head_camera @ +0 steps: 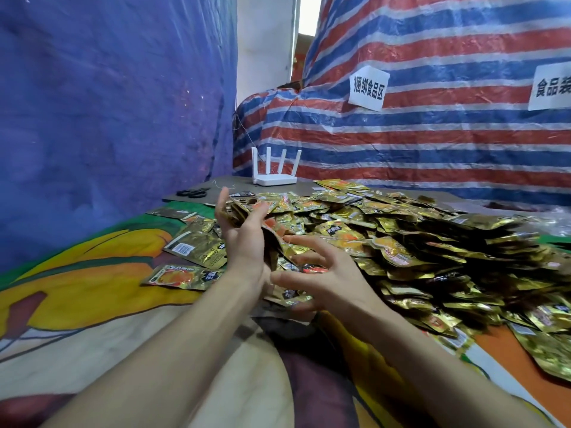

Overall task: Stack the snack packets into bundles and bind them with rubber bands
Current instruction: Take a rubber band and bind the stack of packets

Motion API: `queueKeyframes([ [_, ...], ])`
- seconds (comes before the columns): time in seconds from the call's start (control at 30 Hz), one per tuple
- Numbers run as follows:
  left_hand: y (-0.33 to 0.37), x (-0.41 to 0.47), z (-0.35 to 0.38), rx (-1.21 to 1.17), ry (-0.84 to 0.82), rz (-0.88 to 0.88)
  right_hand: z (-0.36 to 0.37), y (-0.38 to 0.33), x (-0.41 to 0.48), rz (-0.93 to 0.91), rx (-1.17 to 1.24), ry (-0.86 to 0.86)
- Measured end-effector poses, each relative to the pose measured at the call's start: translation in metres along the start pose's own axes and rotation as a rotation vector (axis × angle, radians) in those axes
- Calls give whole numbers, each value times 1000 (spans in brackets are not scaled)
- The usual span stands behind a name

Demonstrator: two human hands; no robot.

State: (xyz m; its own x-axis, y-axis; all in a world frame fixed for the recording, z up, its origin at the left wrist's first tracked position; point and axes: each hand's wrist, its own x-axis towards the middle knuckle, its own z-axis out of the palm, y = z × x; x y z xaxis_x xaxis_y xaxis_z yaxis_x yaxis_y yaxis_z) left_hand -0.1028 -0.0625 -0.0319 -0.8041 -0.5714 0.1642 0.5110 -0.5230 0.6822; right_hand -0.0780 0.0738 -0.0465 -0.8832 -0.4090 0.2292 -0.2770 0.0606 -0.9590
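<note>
Tarpaulin walls: blue tarpaulin (108, 103) upper left, striped tarpaulin (432, 143) upper right; patterned cloth (92, 288) below. Heaped gold snack packets (401, 242) from centre to right edge. At centre, left hand (244, 242), fingers curled round small stack (239, 210). Just below, right hand (318, 273), fingers spread, half bent, apparently holding nothing. Best to square stack edges before banding; no rubber band visible. Behind: scissors (193, 193), white router (273, 177). Loose packets (182, 276) crowding left.

Your left forearm (173, 344), in the lower left of the frame, and your right forearm (411, 350), in the lower right, are both bare along all the length that shows. Your left hand (244, 242) and right hand (324, 273), near the middle, are bare too, with long slim fingers; the nails are too small to judge.
</note>
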Motion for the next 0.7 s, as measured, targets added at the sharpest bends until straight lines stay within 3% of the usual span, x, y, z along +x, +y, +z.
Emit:
queueKeyframes([
  [0.1, -1, -2, -2, 97, -4, -98, 8, -2, 0, -124, -92, 73],
  [0.23, -2, -12, 3, 71, -154, -399, 6, -3, 0, -207, -17, 153],
  [0.47, -1, -23, 7, 74, -294, -473, 6, -11, -2, -269, -17, 279],
  [0.7, -6, -21, 6, 142, -312, -502, -1, -7, 2, -321, -68, 302],
])
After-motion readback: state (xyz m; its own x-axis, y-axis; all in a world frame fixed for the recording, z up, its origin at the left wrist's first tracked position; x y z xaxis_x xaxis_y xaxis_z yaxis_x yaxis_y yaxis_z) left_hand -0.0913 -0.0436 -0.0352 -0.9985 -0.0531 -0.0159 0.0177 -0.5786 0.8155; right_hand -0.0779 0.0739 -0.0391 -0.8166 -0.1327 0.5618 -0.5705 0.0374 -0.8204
